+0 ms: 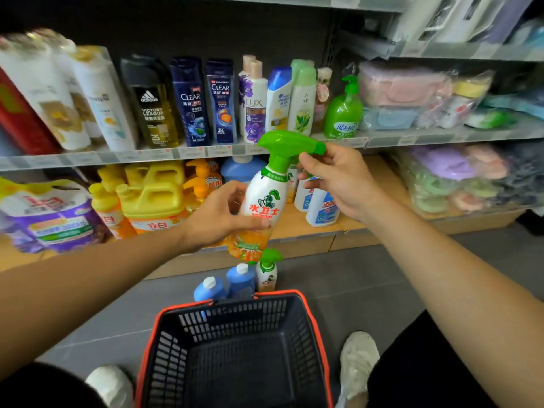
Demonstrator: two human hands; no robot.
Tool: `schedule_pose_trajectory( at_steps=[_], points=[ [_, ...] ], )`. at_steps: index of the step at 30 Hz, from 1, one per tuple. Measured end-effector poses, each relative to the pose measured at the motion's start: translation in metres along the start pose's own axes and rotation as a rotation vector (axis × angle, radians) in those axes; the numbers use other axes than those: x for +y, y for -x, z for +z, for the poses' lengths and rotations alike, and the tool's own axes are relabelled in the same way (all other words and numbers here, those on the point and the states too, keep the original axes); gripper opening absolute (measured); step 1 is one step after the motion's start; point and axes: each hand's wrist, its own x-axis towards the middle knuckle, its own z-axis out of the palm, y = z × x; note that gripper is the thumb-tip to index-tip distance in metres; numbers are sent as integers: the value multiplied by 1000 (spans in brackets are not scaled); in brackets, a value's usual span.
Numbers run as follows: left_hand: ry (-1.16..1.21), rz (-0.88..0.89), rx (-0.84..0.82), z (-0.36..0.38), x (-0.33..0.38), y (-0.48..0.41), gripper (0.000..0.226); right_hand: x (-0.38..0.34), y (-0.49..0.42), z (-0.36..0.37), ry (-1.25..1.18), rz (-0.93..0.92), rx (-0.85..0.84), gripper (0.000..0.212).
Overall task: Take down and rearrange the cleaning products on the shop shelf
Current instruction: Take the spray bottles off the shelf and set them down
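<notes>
The left hand (217,216) grips the white, orange-bottomed spray bottle (265,201); the right hand (335,178) pinches its green trigger head (290,144).

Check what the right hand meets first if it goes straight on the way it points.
The spray bottle: the right hand pinches its green trigger head. Beyond that, probably the shelf rail under the LUX bottle; depth unclear.

White spray bottle (263,201), green trigger head, orange base; tilted, held before lower shelf.
</notes>
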Motion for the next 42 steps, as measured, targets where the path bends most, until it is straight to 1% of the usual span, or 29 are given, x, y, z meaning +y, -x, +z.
schedule_pose_trajectory(
  at_steps=[3,5,9,11,15,17,20,25,29,32,34,37,40,42],
  points=[
    [-82,-45,3,-22,-1,17,77,7,4,1,149,-77,54,32],
    [-98,-78,1,-34,-4,25,74,10,5,2,193,-105,49,37],
    [-63,-135,-16,-45,-15,33,73,18,6,11,322,-164,19,38],
    [-43,-144,-30,-43,-19,31,70,22,5,17,384,-216,77,34],
    [51,-194,-86,-33,-23,26,68,28,4,20,596,-441,266,24],
    [97,-223,-123,-32,-25,25,64,29,3,21,619,-485,287,23],
    [96,-216,-133,-31,-29,25,64,28,1,24,565,-376,256,26],
    [19,-143,-19,-31,-38,25,60,27,-4,22,410,-178,195,26],
    [7,-112,27,-33,-42,27,67,29,-4,25,186,-3,115,23],
    [18,-106,35,-34,-40,28,67,30,-4,30,4,74,98,16],
    [29,-110,32,-33,-37,28,63,30,-4,30,-66,76,104,18],
    [51,-133,6,-32,-32,30,55,29,-2,29,-39,26,100,19],
    [113,-194,-63,-30,-27,31,55,28,0,27,86,-63,103,23],
    [142,-231,-95,-30,-25,32,50,27,1,24,246,-146,116,28]
  ],
)
